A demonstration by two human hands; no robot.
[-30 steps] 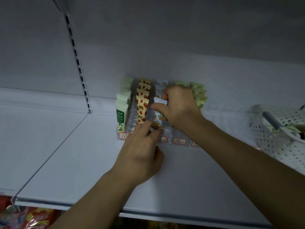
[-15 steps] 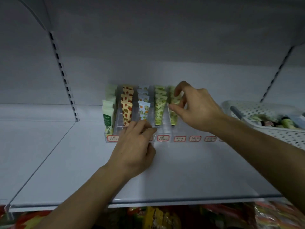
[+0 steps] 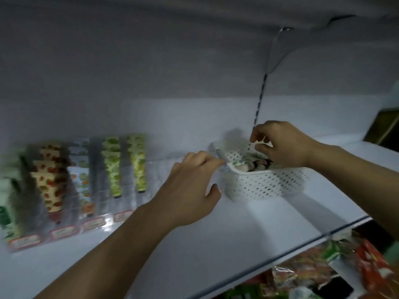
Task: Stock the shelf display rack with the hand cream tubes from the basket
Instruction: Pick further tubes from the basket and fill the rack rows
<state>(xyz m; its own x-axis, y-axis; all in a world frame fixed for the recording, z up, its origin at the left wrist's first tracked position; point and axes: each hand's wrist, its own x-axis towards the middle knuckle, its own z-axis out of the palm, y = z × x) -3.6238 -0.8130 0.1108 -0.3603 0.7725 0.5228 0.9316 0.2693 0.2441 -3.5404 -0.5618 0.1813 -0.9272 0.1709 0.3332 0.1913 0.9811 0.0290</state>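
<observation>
A clear display rack (image 3: 101, 223) stands at the left of the shelf, blurred by camera motion. Its lanes hold patterned hand cream tubes (image 3: 50, 182) standing in rows: green-white, strawberry, blue-orange and green prints. A white perforated basket (image 3: 265, 184) sits to its right with several tubes (image 3: 252, 165) lying inside. My left hand (image 3: 190, 188) reaches to the basket's near left corner, fingertips touching the rim, thumb spread apart. My right hand (image 3: 280, 143) hovers over the basket with fingers curled down toward the tubes; I see nothing held in it.
The white shelf board (image 3: 216, 255) runs forward to a front edge at lower right. Below it lie colourful snack packets (image 3: 323, 270). A slotted upright (image 3: 259, 104) runs up the back wall behind the basket. The shelf above hangs low.
My view has swung right from the rack to the basket. My right hand left the rack's tubes and moved over the basket; my left hand left the rack's front and reached the basket rim.
</observation>
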